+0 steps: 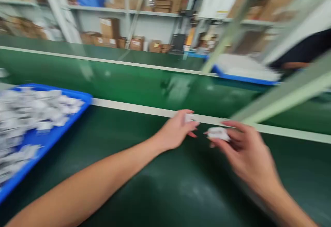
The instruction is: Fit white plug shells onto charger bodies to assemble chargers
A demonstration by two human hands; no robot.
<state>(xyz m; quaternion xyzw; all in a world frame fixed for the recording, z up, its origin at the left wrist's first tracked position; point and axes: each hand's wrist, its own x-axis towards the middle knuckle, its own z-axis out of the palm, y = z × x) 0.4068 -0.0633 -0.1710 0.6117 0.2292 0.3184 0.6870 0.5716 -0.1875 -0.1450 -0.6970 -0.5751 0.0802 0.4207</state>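
Note:
My left hand [178, 130] is closed around a small white piece [190, 117], which pokes out between thumb and fingers above the dark green worktop [155, 192]. Just to its right, my right hand [248, 151] pinches another small white piece [218, 133], roughly block-shaped, with a darker mark on its face. The two pieces are apart, a short gap between them. Motion blur hides their details, so I cannot tell their exact kind. At the left, a blue tray [59, 135] holds a heap of similar white pieces [43, 110].
A pale strip [134, 108] and a green panel [129, 85] run along the worktop's back. A slanted pale post [284, 106] stands at right. Beyond are a blue-edged tray [248, 78] of white items, a person's dark sleeve [305, 48] and shelves with cardboard boxes [110, 29].

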